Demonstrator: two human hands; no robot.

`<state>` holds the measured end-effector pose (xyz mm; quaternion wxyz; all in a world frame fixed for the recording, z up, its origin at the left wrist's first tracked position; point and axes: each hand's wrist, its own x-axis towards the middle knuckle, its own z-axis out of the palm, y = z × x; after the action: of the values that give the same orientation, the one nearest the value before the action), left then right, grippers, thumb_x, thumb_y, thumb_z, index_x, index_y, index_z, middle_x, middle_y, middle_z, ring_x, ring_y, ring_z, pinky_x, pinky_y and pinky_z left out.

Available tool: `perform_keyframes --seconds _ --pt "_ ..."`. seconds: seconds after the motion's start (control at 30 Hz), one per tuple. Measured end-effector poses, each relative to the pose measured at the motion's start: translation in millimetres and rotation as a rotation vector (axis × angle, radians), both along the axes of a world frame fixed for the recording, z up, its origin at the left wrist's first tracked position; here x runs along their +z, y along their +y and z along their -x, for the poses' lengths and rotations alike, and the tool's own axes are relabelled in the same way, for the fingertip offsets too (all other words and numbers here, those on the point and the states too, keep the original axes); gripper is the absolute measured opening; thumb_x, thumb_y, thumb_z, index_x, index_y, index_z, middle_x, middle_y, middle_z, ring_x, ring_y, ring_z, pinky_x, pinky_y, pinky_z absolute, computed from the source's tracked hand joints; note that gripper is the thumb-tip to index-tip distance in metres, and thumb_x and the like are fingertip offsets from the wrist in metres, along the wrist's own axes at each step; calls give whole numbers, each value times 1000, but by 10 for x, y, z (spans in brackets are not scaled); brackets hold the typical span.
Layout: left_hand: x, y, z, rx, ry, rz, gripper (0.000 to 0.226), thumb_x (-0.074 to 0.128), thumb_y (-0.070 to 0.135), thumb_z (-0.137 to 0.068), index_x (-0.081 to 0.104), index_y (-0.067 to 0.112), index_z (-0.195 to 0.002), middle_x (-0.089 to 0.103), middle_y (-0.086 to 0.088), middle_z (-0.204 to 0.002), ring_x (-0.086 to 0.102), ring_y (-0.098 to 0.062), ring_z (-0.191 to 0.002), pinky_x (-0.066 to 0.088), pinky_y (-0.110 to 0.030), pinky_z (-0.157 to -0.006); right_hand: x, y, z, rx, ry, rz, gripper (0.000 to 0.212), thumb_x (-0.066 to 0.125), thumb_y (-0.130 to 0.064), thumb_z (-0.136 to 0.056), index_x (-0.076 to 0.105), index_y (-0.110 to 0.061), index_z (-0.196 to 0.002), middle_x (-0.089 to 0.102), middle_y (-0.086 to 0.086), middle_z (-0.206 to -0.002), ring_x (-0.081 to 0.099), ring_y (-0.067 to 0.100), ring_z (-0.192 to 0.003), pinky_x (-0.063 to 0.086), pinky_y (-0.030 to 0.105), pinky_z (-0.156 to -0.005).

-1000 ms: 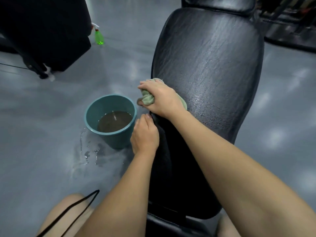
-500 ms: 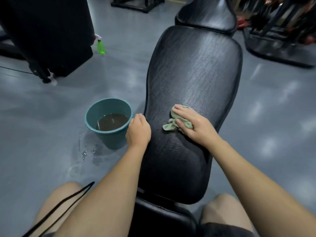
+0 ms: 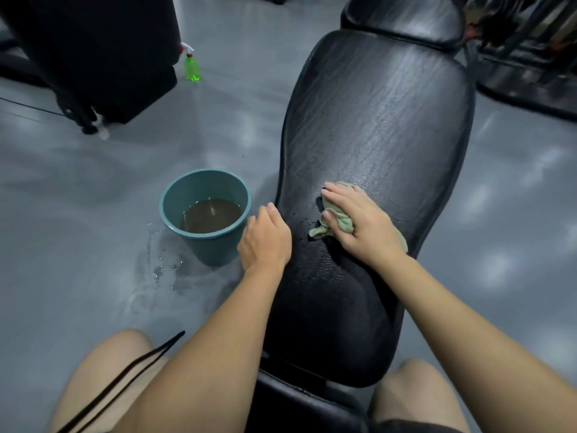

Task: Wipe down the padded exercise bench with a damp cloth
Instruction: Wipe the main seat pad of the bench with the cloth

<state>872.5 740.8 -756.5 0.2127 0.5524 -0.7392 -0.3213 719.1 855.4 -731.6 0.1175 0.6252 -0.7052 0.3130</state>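
The black padded vinyl exercise bench (image 3: 374, 120) runs from 6 o'clock up to 12 o'clock through the middle of the view. A crumpled pale green damp cloth (image 3: 343, 223) lies on its narrower waist, just past centre toward 4 o'clock. The right hand (image 3: 365, 223) presses down on the cloth, fingers spread over it and thumb tucked in so that it grips a fold. The left hand (image 3: 265, 239) sits at 9 o'clock from the cloth, its fingers curled over the pad's edge to steady it.

The job looks to be well under way but not finished. From the cloth toward 12 o'clock the broad part of the pad carries a wet, streaky sheen, and droplets sit beside the cloth. Toward 6 o'clock the surface looks matt and dry, so that stretch probably remains. Whether the separate pad at 12 o'clock is wiped cannot be told.

A round teal plastic bucket (image 3: 215, 248) stands on the grey glossy floor (image 3: 93, 189) at 9 o'clock from the left hand. Its murky brown water suggests that the cloth has been rinsed there. A puddle (image 3: 162, 267) spreads at its 7 o'clock.

A green spray bottle with a white trigger (image 3: 192, 67) stands at 11 o'clock. No label on it can be read, and no brand or writing shows anywhere.
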Motion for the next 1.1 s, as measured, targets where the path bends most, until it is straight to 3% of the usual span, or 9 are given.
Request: perform_keyframes --seconds 0.1,0.23,0.37,0.5,0.63,0.77,0.9,1.0,1.1 --pt "-18 -8 8 18 -27 27 52 17 42 -109 60 14 -118 64 -13 -124 58 -36 -116 43 -46 -93 46 -518 -169 81 -34 -20 37 61 -29 -100 65 -13 -133 60 1 -143 53 18 -136 36 43 -118" --pt "-20 13 3 86 -30 26 31 36 30 -105 57 16 -122 66 -15 -122 59 -39 -114 43 -46 -89 237 -1029 -334 136 -344 -244 40 46 -45 -95 73 -26 -117 65 -12 -134 51 11 -128 37 34 -113" --pt "-7 26 -8 113 -14 22 37 42 29 -101 53 16 -134 66 -16 -125 59 -40 -116 44 -46 -94 231 -1185 -436 145 -269 -243 32 49 -33 -91 76 -23 -107 73 -12 -117 54 19 -106 44 37 -99" --pt "11 28 -33 60 -19 27 40 40 32 -103 47 21 -140 65 -12 -128 59 -38 -118 45 -45 -94 197 -1012 -469 146 -303 -181 27 58 -22 -90 73 -16 -112 73 -2 -117 58 22 -111 45 41 -102" --pt "28 64 -70 29 -14 60 22 37 36 -105 47 17 -107 66 -17 -115 61 -41 -106 40 -44 -76 92 -508 -491 99 -408 -65 28 63 -15 -93 72 -12 -119 66 0 -132 55 16 -127 41 36 -113" --pt "69 114 -107 12 45 80 37 28 39 -108 48 9 -101 64 -21 -111 60 -42 -105 43 -45 -78 70 112 -350 105 -308 -98 32 65 -13 -95 68 -14 -126 60 -2 -141 50 12 -136 31 26 -118" --pt "29 178 -180 -76 -4 160 44 31 36 -108 54 -1 -111 62 -25 -112 58 -44 -109 46 -51 -88 75 622 -114 29 -260 -135 35 67 -14 -95 66 -17 -130 56 -6 -146 47 5 -139 26 30 -123" --pt "3 169 -267 -137 -51 165 45 32 40 -108 55 1 -113 60 -22 -113 57 -41 -107 47 -51 -87 37 816 -11 -22 -226 -93 34 61 -24 -96 67 -16 -128 56 -7 -146 47 2 -138 30 34 -122" --pt "-79 253 -357 -61 -50 146 51 27 48 -106 56 7 -110 60 -18 -112 56 -38 -107 47 -50 -87 12 699 -51 -71 -127 -62 32 56 -30 -94 68 -15 -120 57 -6 -146 45 -2 -137 27 26 -121"
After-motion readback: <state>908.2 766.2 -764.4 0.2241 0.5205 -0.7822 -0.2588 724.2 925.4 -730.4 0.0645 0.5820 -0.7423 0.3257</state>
